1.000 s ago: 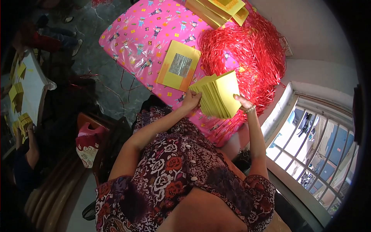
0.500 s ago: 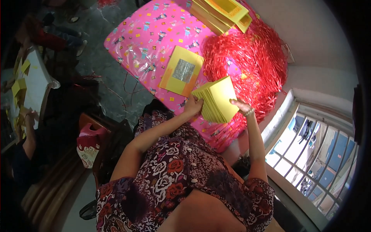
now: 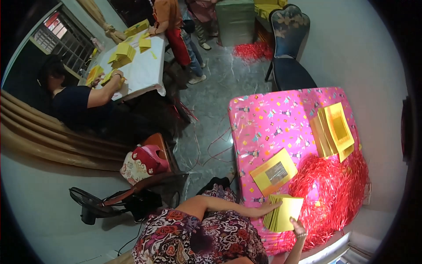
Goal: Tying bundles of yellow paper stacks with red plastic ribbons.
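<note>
A thick stack of yellow paper sheets (image 3: 288,211) is fanned along its left side, over the near part of a pink patterned table cover (image 3: 272,105). My left hand (image 3: 271,207) lies along the fanned edges, fingers against the sheets. At the stack's lower right corner, my right hand (image 3: 299,227) grips it with the thumb on top. Just beyond lies a yellow sheet with a silver-grey rectangle (image 3: 276,173). A heap of shiny red plastic strands (image 3: 338,198) spreads to the right of my hands.
More yellow paper (image 3: 339,127) is piled at the table's far right. A dark chair (image 3: 290,66) stands behind the table. To the left, people work at a white table (image 3: 145,72) with yellow paper. A pink bag (image 3: 149,159) and a black fan (image 3: 88,207) are nearer on the left.
The view has swung to the left, bringing the other table and its people into sight. My left hand has shifted from the stack's side onto its fanned edges; my right hand keeps its corner.
</note>
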The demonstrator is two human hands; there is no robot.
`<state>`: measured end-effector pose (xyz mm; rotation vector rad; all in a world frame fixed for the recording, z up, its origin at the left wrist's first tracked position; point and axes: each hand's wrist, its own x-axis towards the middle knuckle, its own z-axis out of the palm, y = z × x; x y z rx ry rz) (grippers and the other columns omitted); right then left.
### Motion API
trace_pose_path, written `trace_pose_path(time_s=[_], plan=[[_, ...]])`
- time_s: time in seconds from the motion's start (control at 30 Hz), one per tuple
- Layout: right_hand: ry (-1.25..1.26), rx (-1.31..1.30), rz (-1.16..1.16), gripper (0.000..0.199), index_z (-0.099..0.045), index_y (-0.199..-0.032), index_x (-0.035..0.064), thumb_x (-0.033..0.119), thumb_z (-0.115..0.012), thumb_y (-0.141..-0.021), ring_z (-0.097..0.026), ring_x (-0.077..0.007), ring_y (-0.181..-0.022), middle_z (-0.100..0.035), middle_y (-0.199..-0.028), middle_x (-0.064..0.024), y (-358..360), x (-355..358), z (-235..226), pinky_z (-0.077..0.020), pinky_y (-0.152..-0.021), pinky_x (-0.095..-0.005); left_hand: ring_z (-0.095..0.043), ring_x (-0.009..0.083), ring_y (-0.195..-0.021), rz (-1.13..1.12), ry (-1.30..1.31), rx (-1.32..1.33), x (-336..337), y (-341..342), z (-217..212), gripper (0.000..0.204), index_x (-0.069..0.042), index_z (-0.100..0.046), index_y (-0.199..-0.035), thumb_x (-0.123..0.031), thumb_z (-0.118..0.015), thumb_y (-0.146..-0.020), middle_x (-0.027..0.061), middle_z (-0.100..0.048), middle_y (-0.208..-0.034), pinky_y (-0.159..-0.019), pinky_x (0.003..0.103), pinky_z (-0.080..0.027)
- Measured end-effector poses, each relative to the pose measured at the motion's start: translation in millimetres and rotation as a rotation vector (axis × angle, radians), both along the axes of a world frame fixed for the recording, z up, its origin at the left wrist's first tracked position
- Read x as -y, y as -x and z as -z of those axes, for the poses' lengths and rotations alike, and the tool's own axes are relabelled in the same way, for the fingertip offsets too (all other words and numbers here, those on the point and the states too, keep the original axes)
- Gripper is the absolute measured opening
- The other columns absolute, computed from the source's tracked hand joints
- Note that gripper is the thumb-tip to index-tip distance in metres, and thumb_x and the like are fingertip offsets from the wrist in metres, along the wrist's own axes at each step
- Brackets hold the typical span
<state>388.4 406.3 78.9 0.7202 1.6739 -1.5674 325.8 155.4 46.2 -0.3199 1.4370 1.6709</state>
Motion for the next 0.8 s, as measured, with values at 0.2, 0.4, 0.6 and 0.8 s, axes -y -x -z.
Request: trace_pose_path(time_s=[0.2, 0.4, 0.6, 0.8], plan=[[-0.235, -0.061, -0.115, 0.074, -0.044, -0.124, -0.0056, 0.04, -0.072, -0.073, -0.053, -0.0232, -0.104, -0.055, -0.117, -0.0126, 7.2, 4.4, -17.2, -0.0404, -0.092, -0.0351, -0.046, 0.0269, -0.117, 0.349, 0.671, -0.534, -22.0, -11.5, 1.0, 0.091, 0.0, -0.028, -0.134, -0.056, -0.065, -0.072, 0.0185, -0.044, -0.129, -0.097, 0.042, -0.039], [-0.19, 0.057, -0.265, 0.055, -0.046, -0.127, -0.0005, 0.038, -0.055, -0.088, -0.045, -0.0207, -0.121, -0.049, -0.128, -0.0133, 18.8, 1.9, -21.0, -0.0335, -0.103, -0.0341, -0.057, 0.0168, -0.1, 0.132, -0.709, 0.217, -7.7, 8.2, -0.6, 0.052, -0.003, -0.042, -0.126, -0.033, -0.058, -0.087, 0.0087, -0.057, -0.114, -0.086, 0.033, -0.047], [-0.038, 0.047, -0.288, 0.083, -0.033, -0.135, -0.0018, 0.061, -0.048, -0.082, -0.025, -0.0249, -0.133, -0.03, -0.142, -0.0161, 13.7, 0.8, 18.6, -0.0169, -0.11, -0.0348, -0.057, 0.0214, -0.101, 0.014, -0.476, 0.321, -17.3, 11.1, 18.7, 0.054, -0.004, -0.043, -0.123, -0.021, -0.068, -0.079, 0.0094, -0.056, -0.113, -0.084, 0.037, -0.049], [0.168, 0.009, 0.006, 0.072, -0.041, -0.129, -0.0031, 0.052, -0.052, -0.084, -0.045, -0.0218, -0.117, -0.048, -0.128, -0.0141, 0.3, 20.6, 6.3, -0.0314, -0.101, -0.0326, -0.059, 0.0192, -0.095, -0.059, -0.423, 0.226, -18.4, -5.3, 56.0, 0.057, -0.002, -0.047, -0.12, -0.016, -0.074, -0.072, 0.0086, -0.058, -0.108, -0.077, 0.033, -0.051]])
